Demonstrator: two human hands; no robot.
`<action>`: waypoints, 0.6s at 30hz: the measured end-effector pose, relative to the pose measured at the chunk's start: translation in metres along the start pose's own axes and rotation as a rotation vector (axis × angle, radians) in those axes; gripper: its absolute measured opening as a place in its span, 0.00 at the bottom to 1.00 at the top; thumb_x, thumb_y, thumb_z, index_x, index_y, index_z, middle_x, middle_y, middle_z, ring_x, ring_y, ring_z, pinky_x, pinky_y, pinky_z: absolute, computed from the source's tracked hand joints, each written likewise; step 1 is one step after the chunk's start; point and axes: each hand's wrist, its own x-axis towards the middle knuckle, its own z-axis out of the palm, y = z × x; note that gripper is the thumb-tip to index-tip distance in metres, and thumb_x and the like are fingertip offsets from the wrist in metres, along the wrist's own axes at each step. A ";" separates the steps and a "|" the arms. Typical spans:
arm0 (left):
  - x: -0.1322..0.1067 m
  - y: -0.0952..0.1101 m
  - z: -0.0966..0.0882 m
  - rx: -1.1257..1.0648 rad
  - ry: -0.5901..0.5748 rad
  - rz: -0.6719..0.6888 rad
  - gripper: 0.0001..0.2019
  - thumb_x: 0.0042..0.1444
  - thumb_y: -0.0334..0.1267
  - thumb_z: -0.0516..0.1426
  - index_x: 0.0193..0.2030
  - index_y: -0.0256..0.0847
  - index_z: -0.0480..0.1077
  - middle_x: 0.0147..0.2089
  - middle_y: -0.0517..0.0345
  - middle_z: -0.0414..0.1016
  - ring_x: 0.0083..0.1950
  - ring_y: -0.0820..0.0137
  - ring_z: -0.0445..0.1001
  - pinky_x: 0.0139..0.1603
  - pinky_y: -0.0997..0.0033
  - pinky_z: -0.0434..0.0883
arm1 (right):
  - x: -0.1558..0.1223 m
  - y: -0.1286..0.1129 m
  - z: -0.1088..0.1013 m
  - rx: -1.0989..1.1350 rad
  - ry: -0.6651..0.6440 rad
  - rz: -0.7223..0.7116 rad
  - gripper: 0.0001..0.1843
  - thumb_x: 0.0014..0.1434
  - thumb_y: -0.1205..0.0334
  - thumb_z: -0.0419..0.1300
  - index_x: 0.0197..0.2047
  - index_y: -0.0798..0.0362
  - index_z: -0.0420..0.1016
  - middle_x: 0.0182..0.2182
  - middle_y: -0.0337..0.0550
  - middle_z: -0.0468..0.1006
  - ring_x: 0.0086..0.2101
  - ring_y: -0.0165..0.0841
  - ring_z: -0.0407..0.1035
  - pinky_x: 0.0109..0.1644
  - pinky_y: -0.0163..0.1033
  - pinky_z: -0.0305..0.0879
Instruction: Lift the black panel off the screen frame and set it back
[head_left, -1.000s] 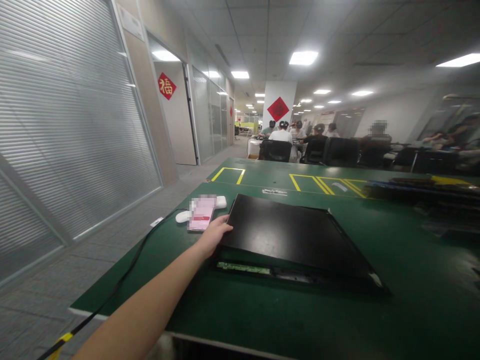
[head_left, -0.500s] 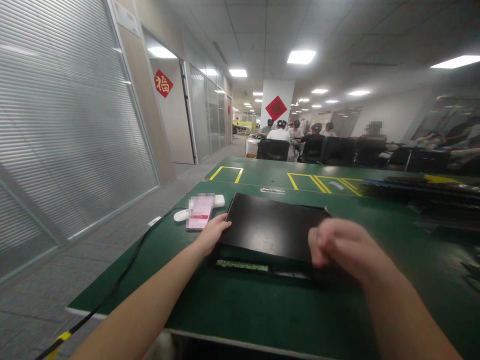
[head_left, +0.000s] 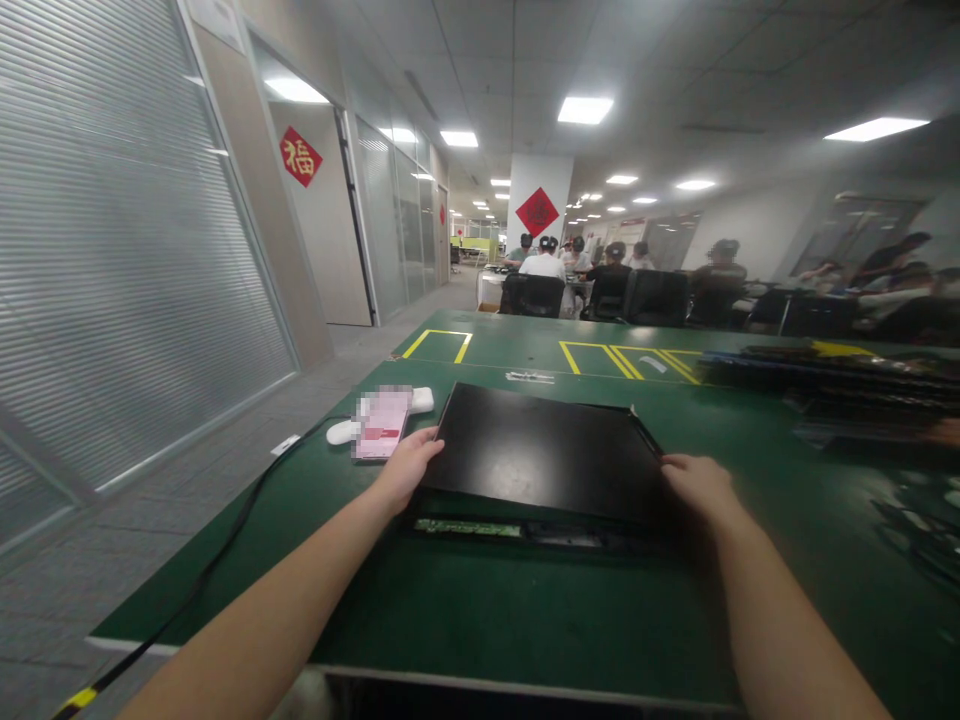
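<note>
A black flat screen panel (head_left: 540,450) lies slightly tilted over the green table, its face dully reflecting light. My left hand (head_left: 409,468) is closed on the panel's left edge, thumb on top. At the opposite side, my right hand (head_left: 699,485) has its fingers pinched on the right edge. Under the panel's near edge shows a dark tray-like frame (head_left: 555,537) with a green circuit board strip (head_left: 469,527) in it. The frame's far right rim also sticks out past the panel. What lies beneath the panel is hidden.
Left of the panel are a phone (head_left: 382,430) and white rounded items (head_left: 343,432). A stack of dark panels (head_left: 780,375) and tangled cables (head_left: 919,535) lie on the right. Yellow tape outlines (head_left: 600,358) mark the green table (head_left: 525,610). Several people sit beyond.
My right hand, earlier a blurred curled fist at the panel's near right corner, now grips farther along its right edge. My left hand keeps its hold. The whole view has turned slightly right.
</note>
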 end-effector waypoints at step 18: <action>-0.005 0.001 0.001 -0.005 -0.044 0.049 0.22 0.46 0.34 0.66 0.51 0.38 0.76 0.45 0.49 0.83 0.45 0.59 0.81 0.47 0.62 0.75 | 0.002 0.013 0.005 0.225 -0.114 0.121 0.15 0.44 0.65 0.62 0.37 0.50 0.85 0.35 0.50 0.83 0.36 0.42 0.77 0.40 0.41 0.70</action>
